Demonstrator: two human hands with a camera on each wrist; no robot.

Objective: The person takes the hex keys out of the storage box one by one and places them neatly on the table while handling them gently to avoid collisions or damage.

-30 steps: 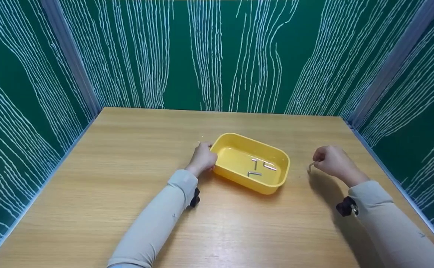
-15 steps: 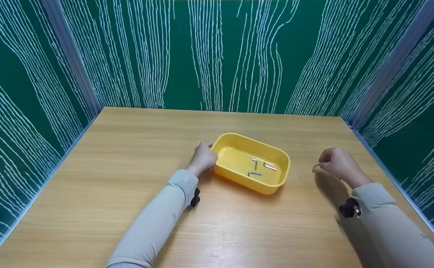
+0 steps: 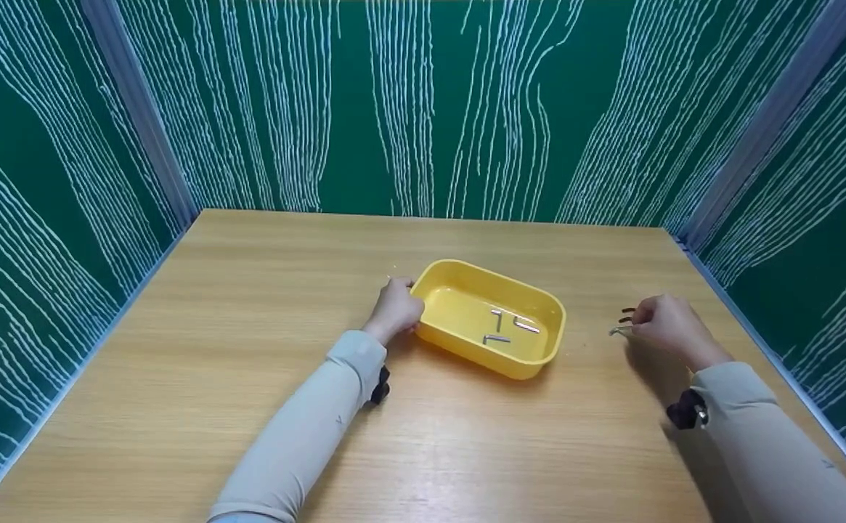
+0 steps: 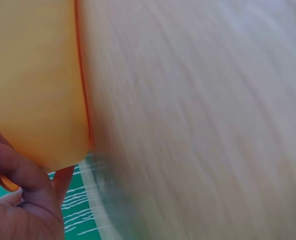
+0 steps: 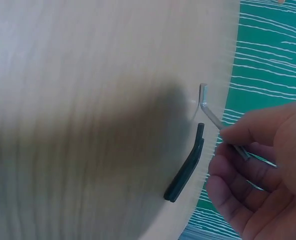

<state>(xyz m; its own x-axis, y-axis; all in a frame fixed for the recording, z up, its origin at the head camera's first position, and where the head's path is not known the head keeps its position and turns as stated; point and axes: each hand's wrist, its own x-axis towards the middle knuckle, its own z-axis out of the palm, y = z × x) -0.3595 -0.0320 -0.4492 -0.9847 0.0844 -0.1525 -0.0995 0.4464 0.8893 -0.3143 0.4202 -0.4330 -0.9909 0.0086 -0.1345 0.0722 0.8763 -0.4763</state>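
My left hand [image 3: 395, 309] grips the left end of a yellow plastic tray [image 3: 477, 354] on the table. In the left wrist view, its fingers [image 4: 23, 172] curl round the tray's end. Three L-shaped hex keys [image 3: 497, 339] lie on the tray's floor toward the right end. To the right of the tray, my right hand [image 3: 669, 328] pinches a silver hex key [image 5: 212, 117] between thumb and fingers, its short bent end pointing away from the hand. A black bent piece [image 5: 185, 170] lies close by on the table in the right wrist view.
The wooden table [image 3: 437, 450] is bounded by green walls [image 3: 350, 109] with white wavy lines at the back and both sides. Grey posts [image 3: 139, 109] stand at the back corners. A black wrist camera [image 3: 684, 410] sits under the right sleeve.
My right hand has shifted right and slightly nearer with the hex key, which now lies flatter. Dark pieces beside its fingertips have come into view. The left hand and tray stay put.
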